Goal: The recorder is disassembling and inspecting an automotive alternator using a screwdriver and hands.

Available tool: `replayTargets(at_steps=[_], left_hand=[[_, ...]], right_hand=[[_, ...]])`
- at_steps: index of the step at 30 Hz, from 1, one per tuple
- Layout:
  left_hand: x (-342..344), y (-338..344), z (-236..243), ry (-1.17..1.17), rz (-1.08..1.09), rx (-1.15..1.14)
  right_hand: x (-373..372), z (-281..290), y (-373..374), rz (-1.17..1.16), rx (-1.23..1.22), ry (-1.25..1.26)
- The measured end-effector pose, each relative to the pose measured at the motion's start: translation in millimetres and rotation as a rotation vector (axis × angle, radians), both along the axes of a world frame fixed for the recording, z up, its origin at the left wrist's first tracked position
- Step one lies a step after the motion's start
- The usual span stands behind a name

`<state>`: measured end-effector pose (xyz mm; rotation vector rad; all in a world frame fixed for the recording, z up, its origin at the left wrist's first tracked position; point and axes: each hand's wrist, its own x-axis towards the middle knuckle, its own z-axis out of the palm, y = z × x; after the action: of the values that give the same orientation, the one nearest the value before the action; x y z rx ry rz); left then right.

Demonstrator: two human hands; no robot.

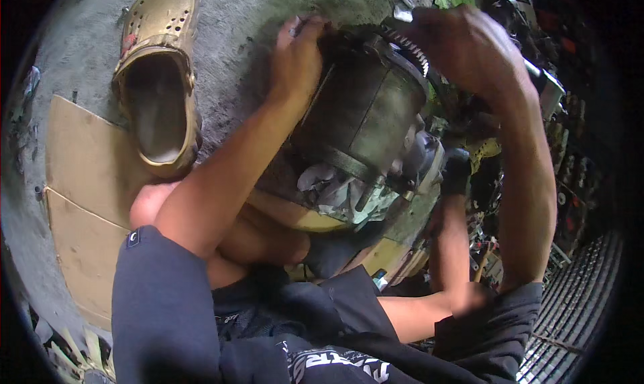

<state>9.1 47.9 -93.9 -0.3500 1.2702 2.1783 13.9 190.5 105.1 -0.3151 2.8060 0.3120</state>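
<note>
A dark, greasy cylindrical metal housing, which looks like a motor, stands in front of me, tilted slightly. Along the right of its far end runs a shiny ridged strip, like gear teeth or a coil. My left hand is at the housing's far left rim, its fingers curled against that edge. Above the ridged strip, my right hand is bent inward with its fingers curled. Those fingertips are dark and in shadow, beside a small bright piece; what they grip cannot be made out.
Crumpled pale plastic or cloth lies under the housing's near end. To the left are a tan clog and cardboard on the concrete floor. Cluttered metal parts fill the right side, near a ribbed metal grille.
</note>
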Motion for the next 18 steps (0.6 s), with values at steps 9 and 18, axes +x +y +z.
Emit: replayTargets(at_steps=[9, 18], left_hand=[[0.0, -1.3, 1.2, 0.031, -0.003, 0.011], [1.6, 4.2, -0.5, 0.062, 0.075, -0.04]], right_hand=[[-16.5, 12.8, -7.8, -0.248, 0.019, -0.226], [-27.6, 22.1, -32.0, -0.172, 0.119, -0.34]])
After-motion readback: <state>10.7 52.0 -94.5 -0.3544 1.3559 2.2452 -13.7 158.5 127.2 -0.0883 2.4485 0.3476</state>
